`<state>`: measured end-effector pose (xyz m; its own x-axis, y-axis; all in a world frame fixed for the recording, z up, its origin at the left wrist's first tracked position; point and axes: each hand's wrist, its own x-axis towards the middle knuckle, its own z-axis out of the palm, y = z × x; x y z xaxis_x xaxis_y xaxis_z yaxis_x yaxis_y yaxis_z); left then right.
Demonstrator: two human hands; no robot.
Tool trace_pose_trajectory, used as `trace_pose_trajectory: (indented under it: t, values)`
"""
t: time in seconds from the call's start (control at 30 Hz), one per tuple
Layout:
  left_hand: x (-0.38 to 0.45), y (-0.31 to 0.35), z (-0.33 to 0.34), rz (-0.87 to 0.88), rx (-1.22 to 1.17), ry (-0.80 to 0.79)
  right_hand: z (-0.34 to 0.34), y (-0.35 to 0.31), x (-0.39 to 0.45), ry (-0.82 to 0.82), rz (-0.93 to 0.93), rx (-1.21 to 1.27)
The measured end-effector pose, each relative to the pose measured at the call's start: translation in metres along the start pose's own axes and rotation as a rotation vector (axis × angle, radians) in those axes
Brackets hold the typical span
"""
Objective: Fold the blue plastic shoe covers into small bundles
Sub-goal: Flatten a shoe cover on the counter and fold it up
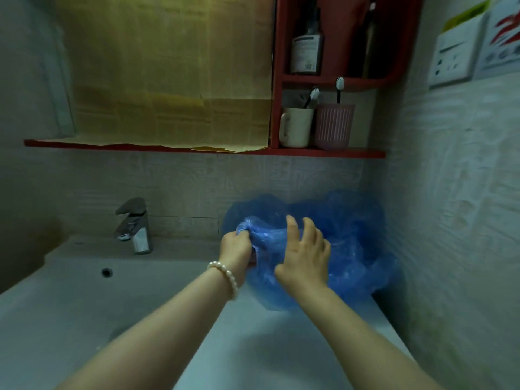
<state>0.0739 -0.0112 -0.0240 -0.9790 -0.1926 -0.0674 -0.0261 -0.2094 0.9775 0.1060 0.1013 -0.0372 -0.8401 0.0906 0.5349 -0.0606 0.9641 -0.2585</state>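
A loose heap of blue plastic shoe covers [351,243] lies on the right end of the white basin counter, against the wall corner. My left hand [236,247], with a pearl bracelet on its wrist, grips a bunched end of one blue cover [263,235]. That cover stretches to the right under my right hand [305,257]. My right hand rests over the cover with its fingers spread and nearly straight, thumb out to the left. The part of the cover below both hands hangs down over the basin's edge.
A white basin [84,305] with a chrome tap [135,226] lies to the left. A red shelf [197,149] above carries a cream mug [295,126] and a pink cup [333,126] with toothbrushes. A tiled wall closes the right side.
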Motion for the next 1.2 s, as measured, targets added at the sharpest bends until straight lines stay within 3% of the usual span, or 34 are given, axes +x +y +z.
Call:
trace_pose_trajectory:
  t: [0.1,0.17,0.23,0.27,0.33,0.43,0.53,0.6,0.67,0.7,0.77,0.8,0.87,0.93,1.07,1.17,1.2]
  values:
    - [-0.01,0.001,-0.01,-0.111,-0.198,-0.003,-0.004,0.014,-0.003,0.015,0.138,0.019]
    - [-0.017,0.0,-0.016,-0.184,-0.301,-0.011,-0.008,0.016,-0.004,0.21,0.139,0.191]
    - [-0.023,-0.004,-0.017,-0.225,-0.35,-0.045,-0.012,0.009,-0.006,0.452,0.011,0.343]
    - [-0.026,-0.007,-0.016,-0.229,-0.356,-0.061,-0.015,0.002,-0.01,0.48,-0.056,0.337]
    - [-0.034,-0.013,-0.011,-0.246,-0.371,-0.081,-0.016,-0.011,-0.021,0.243,-0.098,0.225]
    - [-0.047,-0.021,-0.005,-0.282,-0.472,-0.177,-0.004,-0.01,-0.032,-0.165,0.064,0.081]
    - [-0.049,-0.029,-0.012,-0.317,-0.457,-0.229,0.001,0.003,-0.04,-0.213,0.098,0.073]
    - [-0.047,-0.034,-0.02,-0.306,-0.393,-0.202,0.002,0.011,-0.042,-0.14,0.109,0.099]
    - [-0.043,-0.04,-0.027,-0.181,-0.119,-0.086,-0.002,0.016,-0.041,-0.009,0.156,0.18]
    - [-0.04,-0.045,-0.032,-0.06,0.126,-0.032,-0.004,0.018,-0.04,0.042,0.163,0.204]
    - [-0.033,-0.058,-0.043,0.308,0.679,0.081,-0.004,0.019,-0.038,0.082,0.076,0.182]
    - [-0.033,-0.062,-0.046,0.532,0.84,0.103,-0.002,0.017,-0.039,0.082,0.01,0.165]
    - [-0.034,-0.067,-0.048,0.797,0.948,0.009,0.004,0.011,-0.042,0.075,-0.086,0.17]
    - [-0.039,-0.065,-0.047,0.881,0.964,-0.108,0.007,0.006,-0.043,0.05,-0.083,0.234]
    - [-0.035,-0.06,-0.057,1.245,1.023,-0.083,0.009,0.021,-0.041,-0.044,0.139,0.615]
    - [-0.024,-0.063,-0.081,1.521,1.265,-0.145,0.007,0.05,-0.037,-0.108,0.291,0.725]
    - [-0.021,-0.063,-0.089,1.543,1.36,-0.187,0.003,0.058,-0.036,-0.119,0.347,0.797]
